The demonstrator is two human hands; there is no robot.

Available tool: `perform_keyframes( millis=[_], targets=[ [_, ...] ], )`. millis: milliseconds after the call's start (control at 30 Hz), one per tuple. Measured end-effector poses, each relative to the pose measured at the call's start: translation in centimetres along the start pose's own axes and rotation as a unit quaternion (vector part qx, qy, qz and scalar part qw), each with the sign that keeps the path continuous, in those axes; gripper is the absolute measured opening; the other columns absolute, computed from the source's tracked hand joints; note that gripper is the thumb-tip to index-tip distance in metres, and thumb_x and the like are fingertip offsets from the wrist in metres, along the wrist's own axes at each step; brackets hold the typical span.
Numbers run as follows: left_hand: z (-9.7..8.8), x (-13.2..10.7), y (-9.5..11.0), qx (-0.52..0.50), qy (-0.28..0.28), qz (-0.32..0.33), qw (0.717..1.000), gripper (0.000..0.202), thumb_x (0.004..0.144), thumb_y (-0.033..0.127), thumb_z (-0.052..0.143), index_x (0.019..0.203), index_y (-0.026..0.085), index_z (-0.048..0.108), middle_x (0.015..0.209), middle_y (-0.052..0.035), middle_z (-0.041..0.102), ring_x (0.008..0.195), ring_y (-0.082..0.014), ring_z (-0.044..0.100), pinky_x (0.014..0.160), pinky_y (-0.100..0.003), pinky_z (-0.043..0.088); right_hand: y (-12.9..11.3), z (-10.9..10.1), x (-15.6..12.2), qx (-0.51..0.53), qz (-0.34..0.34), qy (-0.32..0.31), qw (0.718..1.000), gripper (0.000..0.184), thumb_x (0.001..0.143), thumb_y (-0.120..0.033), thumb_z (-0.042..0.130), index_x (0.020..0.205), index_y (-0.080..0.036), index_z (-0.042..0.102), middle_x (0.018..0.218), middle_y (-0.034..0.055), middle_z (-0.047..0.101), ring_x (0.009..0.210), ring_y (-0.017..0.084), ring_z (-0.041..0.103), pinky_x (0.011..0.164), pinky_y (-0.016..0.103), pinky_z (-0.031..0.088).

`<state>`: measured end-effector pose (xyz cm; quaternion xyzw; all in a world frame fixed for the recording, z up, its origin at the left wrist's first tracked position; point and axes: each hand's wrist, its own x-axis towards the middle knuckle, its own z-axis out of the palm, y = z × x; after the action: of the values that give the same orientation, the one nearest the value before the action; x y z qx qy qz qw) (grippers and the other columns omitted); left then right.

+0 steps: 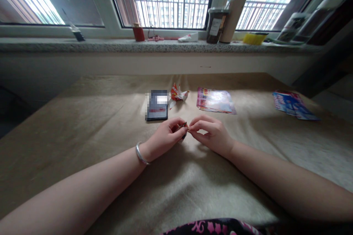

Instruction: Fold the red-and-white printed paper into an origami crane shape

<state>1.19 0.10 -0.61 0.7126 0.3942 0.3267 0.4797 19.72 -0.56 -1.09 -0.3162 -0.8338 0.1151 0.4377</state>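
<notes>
My left hand [174,130], with a silver bangle at the wrist, pinches a small dark piece [184,136] with a touch of orange. It may be folded paper, but its full shape is hidden by the fingers. My right hand [208,132] meets it from the other side, thumb and fingertips pinched together at the edge of the same piece. Just beyond the hands stands an orange and white folded paper shape [179,95] with pointed tips. To its right lies a stack of printed sheets [216,100], mostly pink and purple with glare on top.
A dark phone or tablet [157,112], partly pixelated, lies left of the paper shape. Blue printed sheets [295,105] rest at the far right of the cloth-covered table [82,125]. Behind, the stone windowsill [110,47] carries a red bottle [138,33], a dark jar [216,25] and a yellow object [255,38].
</notes>
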Motion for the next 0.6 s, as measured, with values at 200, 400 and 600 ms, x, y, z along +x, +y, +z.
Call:
perform_keyframes(
  millis=[200, 400, 600],
  targets=[
    [0.08, 0.02, -0.09, -0.012, 0.004, -0.001, 1.0, 0.014, 0.081, 0.029, 0.052, 0.078, 0.016, 0.051, 0.062, 0.0043, 0.048, 0.055, -0.0082, 0.045, 0.051, -0.019, 0.035, 0.13, 0.12, -0.1, 0.004, 0.019, -0.017, 1.0, 0.008, 0.082, -0.02, 0.057, 0.075, -0.019, 0.06, 0.08, 0.0033, 0.064, 0.066, 0.011, 0.059, 0.06, 0.023, 0.049],
    [-0.05, 0.13, 0.01, 0.022, 0.03, 0.014, 0.999, 0.005, 0.075, 0.02, 0.051, 0.074, 0.015, 0.051, 0.065, 0.0036, 0.048, 0.06, -0.0092, 0.044, 0.057, -0.02, 0.036, 0.16, 0.26, -0.08, 0.005, 0.025, -0.028, 0.999, 0.008, 0.082, -0.02, 0.058, 0.074, -0.02, 0.059, 0.079, 0.0022, 0.064, 0.066, 0.011, 0.058, 0.061, 0.023, 0.047],
    [0.0, 0.31, 0.09, -0.009, 0.015, 0.006, 1.0, 0.007, 0.077, 0.021, 0.051, 0.076, 0.015, 0.052, 0.064, 0.004, 0.049, 0.058, -0.0085, 0.043, 0.055, -0.02, 0.036, 0.3, 0.39, -0.1, 0.007, 0.036, -0.033, 0.999, 0.006, 0.082, -0.02, 0.058, 0.076, -0.019, 0.059, 0.078, 0.0018, 0.063, 0.066, 0.01, 0.057, 0.061, 0.023, 0.047]
  ],
)
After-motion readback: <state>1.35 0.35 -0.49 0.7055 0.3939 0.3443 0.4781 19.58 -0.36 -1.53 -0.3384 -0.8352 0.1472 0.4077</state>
